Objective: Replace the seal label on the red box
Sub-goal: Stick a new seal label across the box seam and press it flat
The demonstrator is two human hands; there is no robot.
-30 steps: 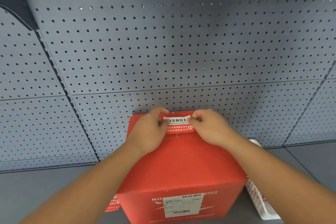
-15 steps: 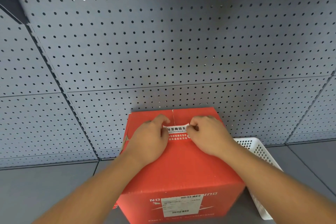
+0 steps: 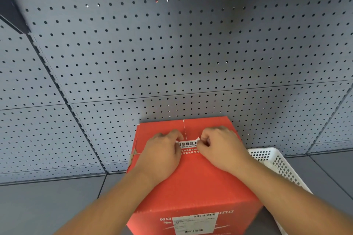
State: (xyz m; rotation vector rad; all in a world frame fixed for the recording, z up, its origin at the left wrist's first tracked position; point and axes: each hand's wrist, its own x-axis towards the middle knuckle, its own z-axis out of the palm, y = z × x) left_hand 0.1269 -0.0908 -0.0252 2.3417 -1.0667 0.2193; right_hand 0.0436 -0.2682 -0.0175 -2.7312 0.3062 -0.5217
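Both hands, left point(image 3: 160, 155) and right point(image 3: 222, 148), pinching the white-and-red paper seal label point(image 3: 188, 147), now lowered flat onto the red cardboard box point(image 3: 193, 183) top seam. White plastic basket point(image 3: 278, 166) at three o'clock. Probably pressing down next.

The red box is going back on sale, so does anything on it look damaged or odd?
Yes. The seal label across the top seam of the red box has a ragged, torn-looking upper edge between both hands, and a brownish scrap sticks out at the left edge.

The seal label point(image 3: 188, 144) on the red box point(image 3: 196, 181) reads "签撕毁无".
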